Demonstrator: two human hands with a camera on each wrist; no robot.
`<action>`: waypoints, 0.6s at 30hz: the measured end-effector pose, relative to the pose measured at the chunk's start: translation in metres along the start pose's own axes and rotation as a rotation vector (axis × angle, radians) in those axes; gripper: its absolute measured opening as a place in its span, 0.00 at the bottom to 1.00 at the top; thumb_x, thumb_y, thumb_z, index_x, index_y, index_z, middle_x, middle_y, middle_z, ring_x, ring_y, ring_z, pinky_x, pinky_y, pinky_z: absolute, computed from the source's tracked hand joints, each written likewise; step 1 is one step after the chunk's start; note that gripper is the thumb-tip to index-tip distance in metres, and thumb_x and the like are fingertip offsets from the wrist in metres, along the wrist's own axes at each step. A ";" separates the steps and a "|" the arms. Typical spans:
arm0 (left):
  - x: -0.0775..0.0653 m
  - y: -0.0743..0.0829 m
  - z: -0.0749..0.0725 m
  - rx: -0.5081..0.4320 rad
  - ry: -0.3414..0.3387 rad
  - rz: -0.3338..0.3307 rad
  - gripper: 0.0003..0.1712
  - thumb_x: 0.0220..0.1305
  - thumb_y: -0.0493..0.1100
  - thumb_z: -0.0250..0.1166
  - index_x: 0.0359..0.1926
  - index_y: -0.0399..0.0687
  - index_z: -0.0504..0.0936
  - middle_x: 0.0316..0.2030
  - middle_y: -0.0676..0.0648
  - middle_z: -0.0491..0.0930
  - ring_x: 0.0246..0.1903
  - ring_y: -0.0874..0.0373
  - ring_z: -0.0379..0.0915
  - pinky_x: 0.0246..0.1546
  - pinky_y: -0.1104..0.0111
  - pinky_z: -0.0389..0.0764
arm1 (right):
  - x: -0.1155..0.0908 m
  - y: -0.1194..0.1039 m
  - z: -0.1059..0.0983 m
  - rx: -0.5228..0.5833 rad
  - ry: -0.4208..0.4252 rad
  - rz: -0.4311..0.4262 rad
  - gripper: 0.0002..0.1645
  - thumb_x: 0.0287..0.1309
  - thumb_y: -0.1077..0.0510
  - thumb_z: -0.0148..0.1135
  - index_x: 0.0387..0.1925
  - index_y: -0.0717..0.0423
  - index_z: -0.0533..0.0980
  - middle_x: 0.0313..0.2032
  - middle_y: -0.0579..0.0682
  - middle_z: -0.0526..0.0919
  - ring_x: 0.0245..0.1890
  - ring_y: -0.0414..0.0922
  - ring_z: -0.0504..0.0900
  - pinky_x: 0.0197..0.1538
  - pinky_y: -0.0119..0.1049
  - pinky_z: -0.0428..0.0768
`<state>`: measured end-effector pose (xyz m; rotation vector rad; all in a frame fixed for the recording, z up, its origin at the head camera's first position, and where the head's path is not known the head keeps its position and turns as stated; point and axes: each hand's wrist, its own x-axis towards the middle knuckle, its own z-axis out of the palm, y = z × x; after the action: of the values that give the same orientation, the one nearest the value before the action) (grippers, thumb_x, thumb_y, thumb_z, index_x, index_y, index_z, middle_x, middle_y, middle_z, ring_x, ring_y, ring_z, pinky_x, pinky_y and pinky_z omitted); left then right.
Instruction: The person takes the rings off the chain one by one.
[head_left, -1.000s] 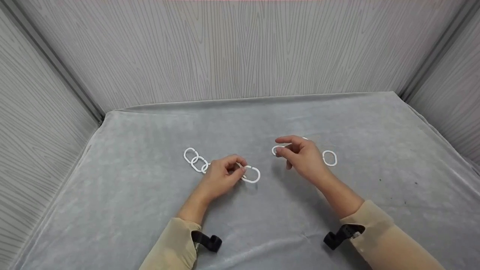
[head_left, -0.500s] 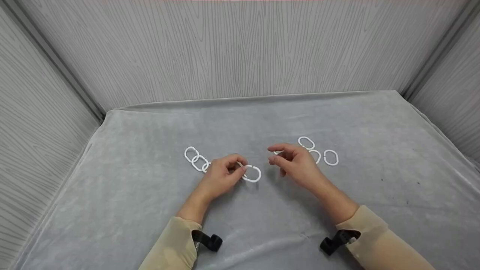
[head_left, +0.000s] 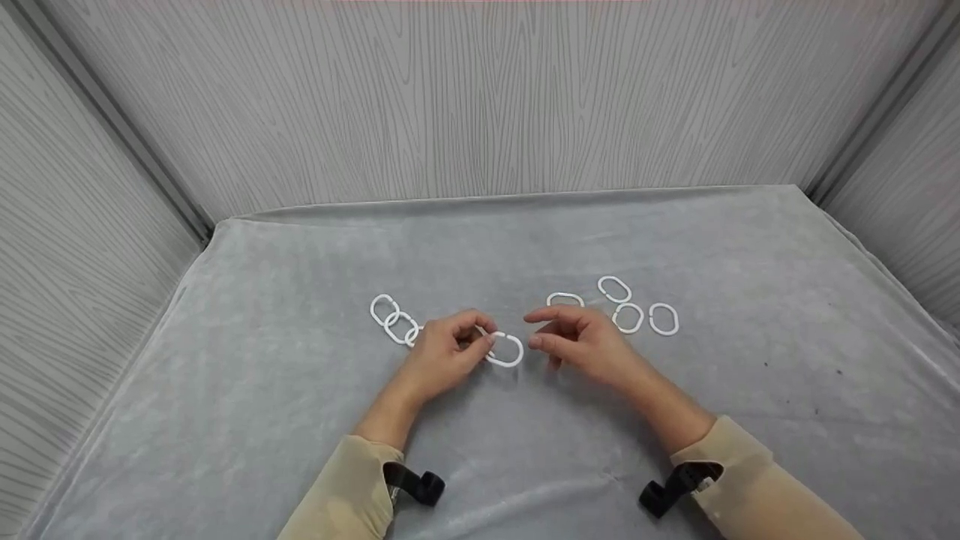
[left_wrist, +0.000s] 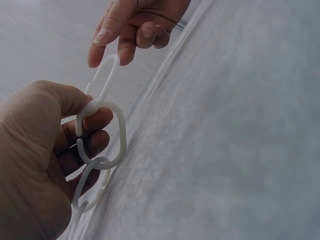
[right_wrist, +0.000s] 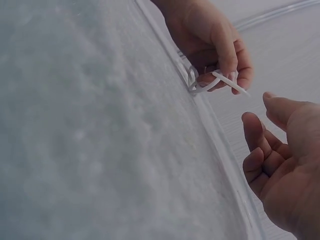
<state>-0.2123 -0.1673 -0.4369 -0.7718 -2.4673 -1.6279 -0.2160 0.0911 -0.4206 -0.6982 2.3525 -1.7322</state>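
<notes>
My left hand pinches a chain of white plastic C-shaped links, and the end link sticks out to the right from its fingertips. Behind the hand the rest of the chain trails away on the grey cloth. In the left wrist view the end link stands up between thumb and index finger, hooked through another link. Close to the end link's right side, my right hand hovers with thumb and index finger apart. Nothing lies between those fingers in the right wrist view, where the right hand faces the left.
Several loose white links lie behind and right of the right hand: one partly hidden link, a farther link, and a rightmost link. Grey cloth covers the table, with wood-patterned panels around it.
My right hand has moved left and nearer, from over the loose links to beside the end link, uncovering loose links behind it. My left hand keeps its hold on the chain.
</notes>
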 end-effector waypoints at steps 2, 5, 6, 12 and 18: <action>0.000 0.000 0.000 0.003 -0.001 -0.005 0.03 0.69 0.35 0.68 0.41 0.41 0.87 0.24 0.54 0.80 0.26 0.61 0.73 0.31 0.70 0.72 | 0.000 0.001 0.002 0.005 -0.009 0.000 0.21 0.68 0.62 0.72 0.58 0.67 0.82 0.29 0.68 0.84 0.22 0.48 0.83 0.28 0.38 0.83; -0.001 0.000 0.000 0.010 0.003 -0.010 0.03 0.69 0.35 0.69 0.41 0.41 0.87 0.24 0.54 0.80 0.26 0.60 0.73 0.31 0.71 0.71 | -0.001 0.002 0.004 0.020 -0.024 0.003 0.21 0.67 0.63 0.72 0.58 0.67 0.82 0.31 0.67 0.86 0.22 0.48 0.83 0.28 0.36 0.82; -0.001 0.000 0.000 0.010 0.004 -0.010 0.03 0.69 0.35 0.69 0.41 0.41 0.87 0.24 0.55 0.80 0.26 0.60 0.73 0.31 0.71 0.71 | -0.001 0.002 0.005 0.025 -0.029 0.004 0.21 0.67 0.63 0.72 0.59 0.67 0.82 0.33 0.67 0.87 0.22 0.48 0.83 0.28 0.36 0.81; 0.000 -0.001 0.001 0.000 0.010 0.002 0.03 0.69 0.34 0.69 0.41 0.42 0.87 0.24 0.55 0.80 0.26 0.61 0.74 0.31 0.70 0.72 | -0.002 0.003 0.009 0.038 -0.069 0.013 0.23 0.66 0.65 0.72 0.60 0.67 0.81 0.35 0.65 0.88 0.23 0.46 0.83 0.28 0.33 0.81; 0.000 -0.001 0.001 0.014 0.013 0.013 0.02 0.69 0.36 0.69 0.41 0.43 0.87 0.24 0.55 0.80 0.25 0.61 0.73 0.30 0.70 0.72 | -0.002 0.004 0.012 0.036 -0.093 0.007 0.25 0.65 0.66 0.72 0.62 0.66 0.80 0.36 0.65 0.89 0.24 0.47 0.84 0.28 0.33 0.81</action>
<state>-0.2127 -0.1666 -0.4385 -0.7711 -2.4570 -1.6049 -0.2109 0.0823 -0.4284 -0.7467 2.2546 -1.6966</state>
